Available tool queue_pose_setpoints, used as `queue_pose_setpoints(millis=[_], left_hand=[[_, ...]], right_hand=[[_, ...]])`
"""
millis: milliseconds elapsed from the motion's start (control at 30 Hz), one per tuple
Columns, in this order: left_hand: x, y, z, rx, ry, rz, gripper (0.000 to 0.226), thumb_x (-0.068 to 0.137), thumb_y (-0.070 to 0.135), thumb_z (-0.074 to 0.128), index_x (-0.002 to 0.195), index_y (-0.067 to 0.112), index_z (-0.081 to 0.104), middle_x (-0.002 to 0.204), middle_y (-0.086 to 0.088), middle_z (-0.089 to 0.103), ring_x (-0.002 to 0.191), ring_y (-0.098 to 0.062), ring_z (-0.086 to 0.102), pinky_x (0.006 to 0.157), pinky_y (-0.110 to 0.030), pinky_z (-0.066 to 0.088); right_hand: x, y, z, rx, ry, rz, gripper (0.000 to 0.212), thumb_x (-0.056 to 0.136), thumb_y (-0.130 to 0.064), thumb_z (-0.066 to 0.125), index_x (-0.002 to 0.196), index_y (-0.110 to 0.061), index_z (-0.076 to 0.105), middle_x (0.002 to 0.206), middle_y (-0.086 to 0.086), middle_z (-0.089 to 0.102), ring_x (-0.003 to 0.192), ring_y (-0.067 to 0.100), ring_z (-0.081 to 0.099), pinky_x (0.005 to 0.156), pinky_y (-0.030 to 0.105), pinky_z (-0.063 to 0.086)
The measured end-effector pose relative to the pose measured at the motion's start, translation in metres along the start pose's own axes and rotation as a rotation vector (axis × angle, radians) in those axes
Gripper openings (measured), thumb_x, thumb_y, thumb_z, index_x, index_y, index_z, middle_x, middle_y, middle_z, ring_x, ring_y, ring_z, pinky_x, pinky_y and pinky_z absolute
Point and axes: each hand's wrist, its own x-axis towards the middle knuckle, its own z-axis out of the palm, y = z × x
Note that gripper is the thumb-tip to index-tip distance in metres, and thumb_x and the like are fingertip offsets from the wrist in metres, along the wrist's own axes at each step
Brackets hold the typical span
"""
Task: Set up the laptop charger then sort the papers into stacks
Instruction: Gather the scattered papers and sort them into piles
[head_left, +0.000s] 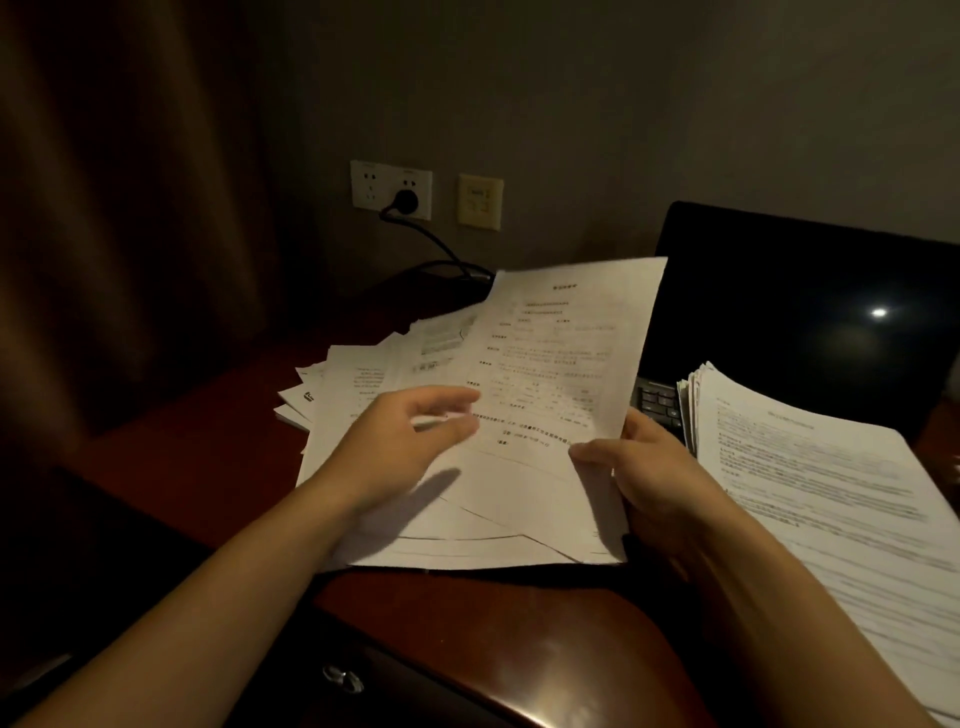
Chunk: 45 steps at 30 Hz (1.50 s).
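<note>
Right hand (641, 467) pinches lifted white printed sheet (561, 353) at lower corner; left hand (400, 441), fingers relaxed, hovers over scattered white papers (363, 384).

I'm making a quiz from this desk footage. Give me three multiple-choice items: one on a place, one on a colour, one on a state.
1. Where is the paper stack? A) at right, before the laptop screen B) on the floor C) in a drawer
2. What colour is the plug in the wall socket? A) white B) black C) red
3. What is the right hand doing? A) typing B) lying flat C) pinching a raised sheet
Key: 1A, it lies at right by the keys; 2B, dark on the white plate; 3C, thumb and fingers grip its lower corner.
</note>
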Motion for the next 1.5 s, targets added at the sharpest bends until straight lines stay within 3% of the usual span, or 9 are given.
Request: queue_pose_setpoints(millis=[100,200,333,467,633,733,1267,1367,1500], left_hand=[[0.015,0.002,-0.01,0.013,0.235,-0.104,0.047,0.094,0.028,0.067,0.139,0.034,0.054,0.136,0.013,0.051,0.121,-0.012,0.053,0.097,-0.033,0.051],[0.025,0.004,-0.024,-0.062,0.292,-0.183,0.064,0.091,0.034,0.07,0.148,0.031,0.04,0.125,0.012,0.055,0.12,-0.02,0.056,0.101,-0.047,0.05],[0.031,0.016,-0.039,-0.227,0.189,-0.167,0.04,0.088,0.021,0.074,0.127,0.022,0.061,0.117,0.002,0.071,0.111,-0.024,0.067,0.096,-0.048,0.055],[0.034,0.035,-0.045,-0.209,0.215,-0.015,0.036,0.09,0.011,0.071,0.121,0.022,0.06,0.119,0.001,0.071,0.11,-0.022,0.067,0.095,-0.05,0.055],[0.039,0.057,-0.051,-0.238,0.265,0.136,0.033,0.09,0.009,0.07,0.109,0.031,0.056,0.111,0.004,0.069,0.097,-0.014,0.07,0.079,-0.035,0.062],[0.038,0.063,-0.048,-0.216,0.219,0.212,0.043,0.089,0.004,0.068,0.122,0.03,0.058,0.114,0.004,0.068,0.099,-0.014,0.069,0.073,-0.03,0.061],[0.032,0.022,-0.027,-0.253,0.261,0.04,0.041,0.085,0.011,0.077,0.123,0.014,0.062,0.11,0.0,0.073,0.1,-0.019,0.071,0.091,-0.047,0.058],[0.031,0.014,-0.019,-0.254,0.276,0.051,0.037,0.087,0.008,0.073,0.121,0.017,0.06,0.109,0.005,0.071,0.099,-0.013,0.068,0.089,-0.038,0.058],[0.029,0.021,-0.012,-0.242,0.2,0.072,0.036,0.091,0.007,0.068,0.116,0.031,0.058,0.102,0.016,0.068,0.09,-0.001,0.066,0.063,-0.015,0.055]], right_hand=[[-0.003,-0.002,-0.002,0.005,0.015,-0.107,0.043,0.094,0.007,0.057,0.114,-0.03,0.061,0.096,-0.01,0.077,0.088,0.014,0.075,0.075,0.033,0.058],[-0.005,-0.003,-0.004,0.021,0.021,-0.192,0.041,0.096,0.001,0.058,0.114,-0.036,0.059,0.099,-0.016,0.076,0.088,0.008,0.074,0.072,0.029,0.057],[-0.006,-0.004,-0.002,-0.008,0.056,-0.231,0.032,0.098,-0.008,0.06,0.122,-0.027,0.056,0.112,-0.01,0.073,0.097,0.014,0.072,0.081,0.032,0.058],[-0.004,-0.015,0.004,-0.028,0.064,-0.266,0.028,0.098,-0.007,0.06,0.116,-0.028,0.059,0.118,-0.009,0.072,0.106,0.014,0.069,0.09,0.04,0.058],[0.004,-0.055,0.002,-0.032,0.072,-0.412,0.029,0.091,0.006,0.063,0.112,-0.014,0.066,0.099,-0.01,0.074,0.086,-0.001,0.072,0.062,0.017,0.057],[0.01,-0.07,0.001,-0.082,0.072,-0.497,0.032,0.086,0.0,0.073,0.112,-0.016,0.063,0.1,-0.007,0.073,0.085,0.003,0.073,0.06,0.017,0.057],[0.016,-0.027,0.017,-0.101,0.121,-0.519,0.042,0.09,-0.02,0.073,0.125,-0.027,0.052,0.119,-0.008,0.067,0.106,0.012,0.069,0.083,0.036,0.062],[0.014,-0.022,0.016,-0.134,0.11,-0.52,0.031,0.093,-0.024,0.07,0.119,-0.033,0.056,0.115,-0.011,0.069,0.103,0.008,0.07,0.081,0.033,0.063],[0.007,-0.026,0.005,-0.221,0.119,-0.56,0.024,0.096,-0.024,0.066,0.115,-0.035,0.055,0.111,-0.018,0.067,0.095,-0.002,0.068,0.067,0.016,0.058]])
